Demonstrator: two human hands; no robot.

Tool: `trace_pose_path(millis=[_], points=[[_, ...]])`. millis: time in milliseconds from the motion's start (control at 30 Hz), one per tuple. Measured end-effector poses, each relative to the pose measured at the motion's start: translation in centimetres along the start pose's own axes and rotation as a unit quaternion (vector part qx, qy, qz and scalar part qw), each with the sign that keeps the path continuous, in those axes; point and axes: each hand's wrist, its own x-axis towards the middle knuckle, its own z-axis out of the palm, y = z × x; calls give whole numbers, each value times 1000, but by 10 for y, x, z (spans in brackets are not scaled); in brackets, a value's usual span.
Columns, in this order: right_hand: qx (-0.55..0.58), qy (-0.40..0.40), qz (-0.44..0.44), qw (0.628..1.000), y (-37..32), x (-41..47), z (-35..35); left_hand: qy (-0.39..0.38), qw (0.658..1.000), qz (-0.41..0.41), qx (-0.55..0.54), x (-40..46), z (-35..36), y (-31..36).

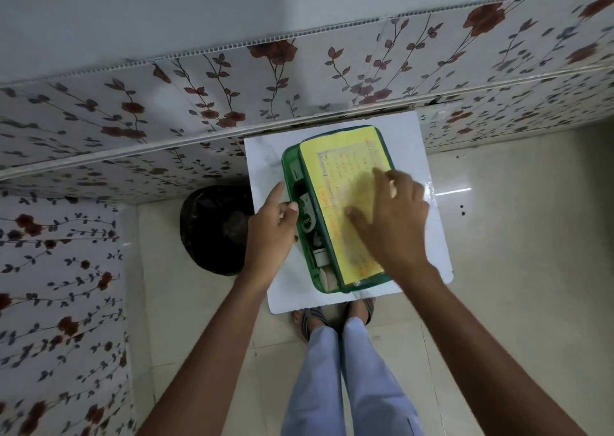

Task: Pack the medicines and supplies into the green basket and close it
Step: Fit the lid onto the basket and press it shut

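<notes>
The green basket [288, 166] stands on a small white table [262, 156]. Its lid [342, 156], green-rimmed with a yellow printed sheet on top, lies over most of the basket and is shifted to the right. A strip along the left side stays uncovered, where a green-and-white bottle [307, 223] and small white packets [320, 256] show. My left hand [270, 233] holds the basket's left rim, thumb on the edge. My right hand [388, 216] rests flat on the lid, fingers spread.
A black bin with a dark liner [212, 229] stands on the floor just left of the table. Flower-patterned wall panels [199, 103] run behind and to the left. My feet in sandals [312, 319] are at the table's near edge on a tiled floor.
</notes>
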Motion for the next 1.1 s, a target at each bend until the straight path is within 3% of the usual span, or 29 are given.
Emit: trace_pose_path(millis=[100,167,500,733,1100], points=[[59,-81,88,991,17,16,-2,4,1000,20,1,-2,0,5],[130,-130,95,978,17,18,1,-1,999,32,7,-3,1,5],[84,-57,70,992,-5,0,18,-8,998,60,5,-2,1,2],[69,-67,60,994,-3,1,22,28,999,31,-1,4,7,6],[92,-72,76,990,7,-2,18,2,1000,23,-6,8,14,12]])
